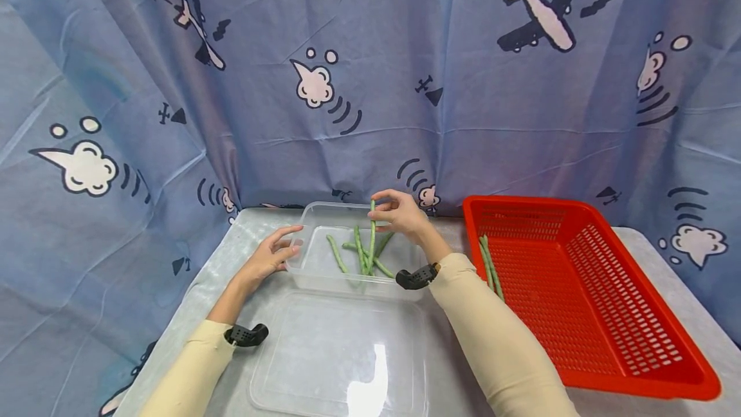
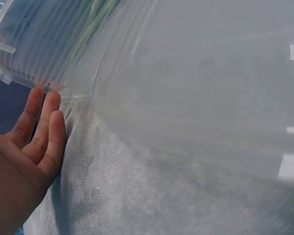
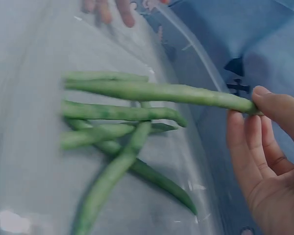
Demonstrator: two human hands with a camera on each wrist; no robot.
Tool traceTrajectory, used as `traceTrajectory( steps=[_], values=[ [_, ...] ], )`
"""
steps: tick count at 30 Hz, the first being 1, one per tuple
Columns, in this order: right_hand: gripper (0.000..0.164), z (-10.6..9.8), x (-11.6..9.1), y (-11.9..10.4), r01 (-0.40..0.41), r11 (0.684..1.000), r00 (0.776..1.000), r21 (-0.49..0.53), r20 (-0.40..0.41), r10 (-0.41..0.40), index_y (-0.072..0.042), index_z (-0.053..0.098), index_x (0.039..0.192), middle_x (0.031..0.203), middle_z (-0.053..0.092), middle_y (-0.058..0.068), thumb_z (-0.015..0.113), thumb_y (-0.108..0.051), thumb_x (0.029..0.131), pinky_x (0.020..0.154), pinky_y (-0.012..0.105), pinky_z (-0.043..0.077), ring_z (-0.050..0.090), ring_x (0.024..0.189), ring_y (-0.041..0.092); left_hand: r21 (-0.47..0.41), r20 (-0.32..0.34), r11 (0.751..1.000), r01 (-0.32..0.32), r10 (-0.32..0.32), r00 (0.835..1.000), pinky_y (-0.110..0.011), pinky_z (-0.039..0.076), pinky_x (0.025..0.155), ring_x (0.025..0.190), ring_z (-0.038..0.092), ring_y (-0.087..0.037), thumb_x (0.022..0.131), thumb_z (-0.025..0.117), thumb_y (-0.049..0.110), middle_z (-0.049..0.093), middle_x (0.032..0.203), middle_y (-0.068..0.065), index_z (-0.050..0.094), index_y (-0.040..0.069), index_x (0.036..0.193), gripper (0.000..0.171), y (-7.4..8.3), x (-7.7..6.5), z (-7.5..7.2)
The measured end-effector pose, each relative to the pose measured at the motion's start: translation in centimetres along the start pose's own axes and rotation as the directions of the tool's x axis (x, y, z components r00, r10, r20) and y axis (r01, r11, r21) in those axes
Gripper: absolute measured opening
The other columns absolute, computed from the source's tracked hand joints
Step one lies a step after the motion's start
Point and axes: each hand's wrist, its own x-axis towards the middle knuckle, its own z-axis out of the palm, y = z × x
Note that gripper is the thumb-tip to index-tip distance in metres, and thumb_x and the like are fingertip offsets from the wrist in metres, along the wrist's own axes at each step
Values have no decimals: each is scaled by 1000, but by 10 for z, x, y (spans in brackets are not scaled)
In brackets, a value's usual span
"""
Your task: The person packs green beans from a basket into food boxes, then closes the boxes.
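Note:
My right hand [image 1: 399, 213] pinches a long green bean [image 3: 176, 93] by one end, between thumb and fingertips. The bean hangs nearly upright over a clear plastic container [image 1: 315, 283], its lower end among the beans inside. Several other green beans [image 1: 337, 253] lie crossed on the container's floor, as the right wrist view shows up close. At the container's left side is my left hand [image 1: 268, 259], its fingers extended and loosely bent against the wall. In the left wrist view those fingertips [image 2: 53, 100] sit right at the ribbed clear wall.
A clear flat lid [image 1: 324, 352] lies on the pale table in front of the container. To the right stands a red plastic basket [image 1: 556, 301] with a few green beans [image 1: 491, 266] along its left side. A blue patterned curtain [image 1: 370, 82] hangs behind the table.

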Motion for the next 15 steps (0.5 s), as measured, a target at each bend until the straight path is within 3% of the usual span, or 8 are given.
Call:
traceTrajectory(
  steps=[7, 15],
  values=[
    [34, 9, -2, 5, -56, 998, 997, -14, 56, 56, 6, 60, 126, 94, 59, 15, 68, 10, 93, 90, 61, 48, 66, 87, 26, -13, 2, 1000, 1, -1, 1000, -34, 47, 71, 124, 49, -45, 105, 59, 12, 46, 143, -30, 43, 12, 155, 52, -1, 2, 1],
    [28, 3, -2, -4, -10, 995, 998, -96, 56, 15, 5, 65, 118, 96, 60, 14, 72, 7, 91, 91, 56, 49, 62, 103, 41, -5, -3, 1000, 6, -6, 1000, -36, 46, 73, 124, 49, -45, 105, 59, 13, 47, 143, -29, 43, 13, 155, 52, -2, 2, 1]
  ],
)
